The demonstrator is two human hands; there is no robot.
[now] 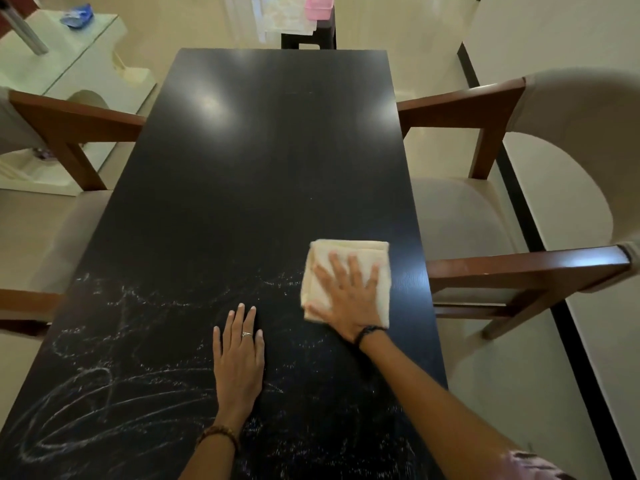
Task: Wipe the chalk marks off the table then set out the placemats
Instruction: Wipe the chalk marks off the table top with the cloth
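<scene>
- Dark worktop (263, 161) runs away from you; far half glossy, lamp glare on it.
- Chalk marks (104, 393) cover the near half, thickest near-left: loops and smears. Fainter specks run between your hands and up to the cloth's left edge.
- Wooden-armed chairs with pale seats flank you: right chair (519, 209), left chair (52, 140), both pulled close to the worktop's sides.
- Black stool (311, 36) beyond the far end, with a pink box (320, 5) on it and pale sheets (287, 15) just beside the box; can't tell if those are placemats.
- Glass side table (59, 53) far left, blue item on top.
- Your right hand (349, 292) lies flat on a folded cream cloth (346, 258), fingers (337, 268) spread and straight, pressing it to the worktop near the right edge.
- Your left hand (239, 355) lies flat on bare worktop, fingers straight and together, holding nothing, near the cloth but apart.
</scene>
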